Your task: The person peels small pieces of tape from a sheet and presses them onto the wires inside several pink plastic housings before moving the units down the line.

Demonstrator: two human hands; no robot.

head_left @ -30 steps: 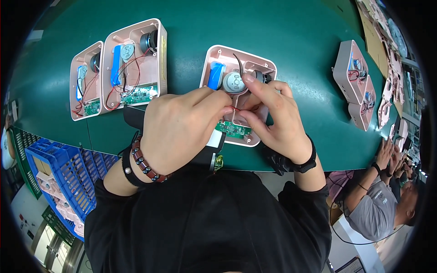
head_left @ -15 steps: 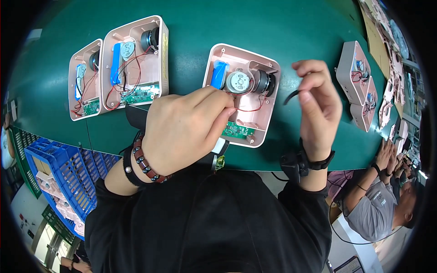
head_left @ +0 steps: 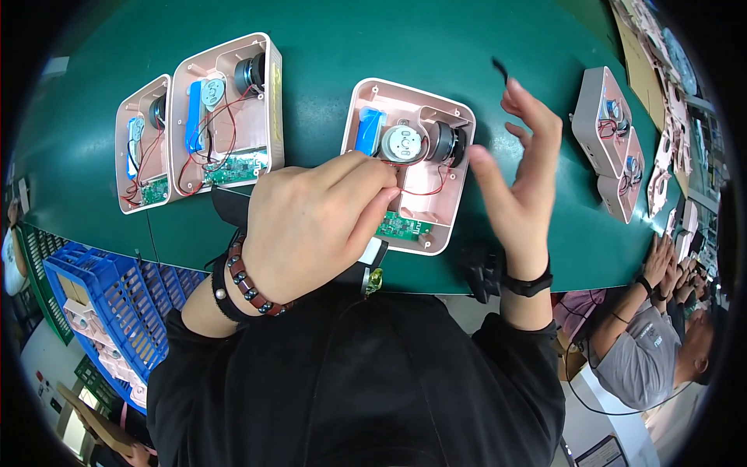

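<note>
A person in black sits or stands at a green surface (head_left: pixel 327 54), both bare hands in view. Directly ahead, just right of the middle, lies a pink case (head_left: pixel 393 96), open side up, which lets both hands reach its parts: a blue battery (head_left: pixel 369 131) far left, a round grey motor (head_left: pixel 402 143) beside it, a black speaker (head_left: pixel 447 144) at the right wall, and a green board (head_left: pixel 403 226) along the near side. The left hand (head_left: pixel 319 214) covers the case's near left corner, thumb and fingertips closed on a red wire (head_left: pixel 426 192), apparently to keep it from slipping; the fingers hide what lies beneath. The right hand (head_left: pixel 523 183) is raised just right of the case, thumb and fingers spread, grasping nothing between them. A bent black strip (head_left: pixel 499 70) shows at its index fingertip, perhaps stuck there; the contact cannot be told. Similar open cases (head_left: pixel 239 128) stand side by side to the left, and another pair (head_left: pixel 589 136) well right, probably set aside for working room.
</note>
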